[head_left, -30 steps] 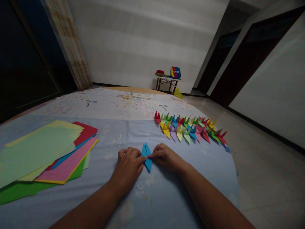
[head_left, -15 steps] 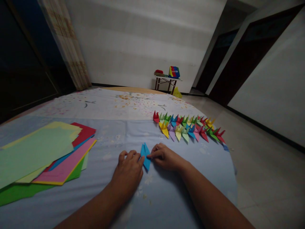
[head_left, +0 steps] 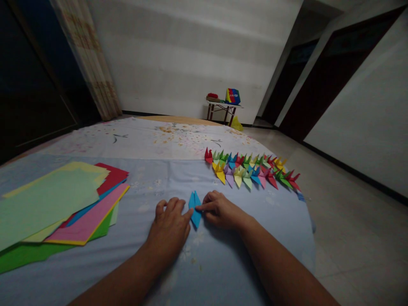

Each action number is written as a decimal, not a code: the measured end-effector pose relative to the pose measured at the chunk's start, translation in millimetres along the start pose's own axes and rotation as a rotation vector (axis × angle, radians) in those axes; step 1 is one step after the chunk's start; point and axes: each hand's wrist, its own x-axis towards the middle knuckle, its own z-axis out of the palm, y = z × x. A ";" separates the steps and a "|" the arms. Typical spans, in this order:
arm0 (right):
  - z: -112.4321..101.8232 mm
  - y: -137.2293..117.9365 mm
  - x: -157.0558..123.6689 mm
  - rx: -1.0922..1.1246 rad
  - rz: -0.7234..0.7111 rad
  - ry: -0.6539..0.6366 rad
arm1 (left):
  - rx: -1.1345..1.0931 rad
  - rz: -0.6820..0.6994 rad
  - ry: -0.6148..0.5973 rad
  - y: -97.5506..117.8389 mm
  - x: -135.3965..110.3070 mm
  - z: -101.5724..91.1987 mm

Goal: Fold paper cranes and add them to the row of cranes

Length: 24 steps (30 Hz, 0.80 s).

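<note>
A small folded blue paper piece (head_left: pixel 194 207) lies on the light blue cloth (head_left: pixel 223 263) between my two hands. My left hand (head_left: pixel 168 227) rests palm down beside it, fingers curled, with the index fingertip touching its left edge. My right hand (head_left: pixel 219 210) is curled, its index finger pressing on the right side of the blue piece. Two rows of finished folded paper cranes (head_left: pixel 251 170) in several colours stand beyond my right hand.
A fanned stack of coloured paper sheets (head_left: pixel 60 204) lies at the left. A floral white cloth (head_left: pixel 153 138) covers the far part of the surface. A small table (head_left: pixel 223 108) with coloured things stands by the far wall. Tiled floor (head_left: pixel 350 221) is at the right.
Both hands have shifted slightly on the blue piece; my left fingers have uncurled a little and pulled back from it. The view has moved a little.
</note>
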 end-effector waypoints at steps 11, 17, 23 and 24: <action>-4.4 -5.4 0.7 -0.057 0.028 -0.050 | -0.040 0.005 -0.011 -1.9 2.0 1.7; -7.9 -12.2 -1.7 -0.071 0.039 -0.043 | -0.066 -0.004 0.005 -5.5 3.0 5.3; -8.2 -9.9 -3.7 -0.032 0.013 -0.016 | -0.072 -0.007 0.037 -7.3 1.4 5.2; -7.9 -9.2 -3.9 -0.026 0.016 -0.013 | -0.073 -0.008 0.046 -6.9 1.6 4.1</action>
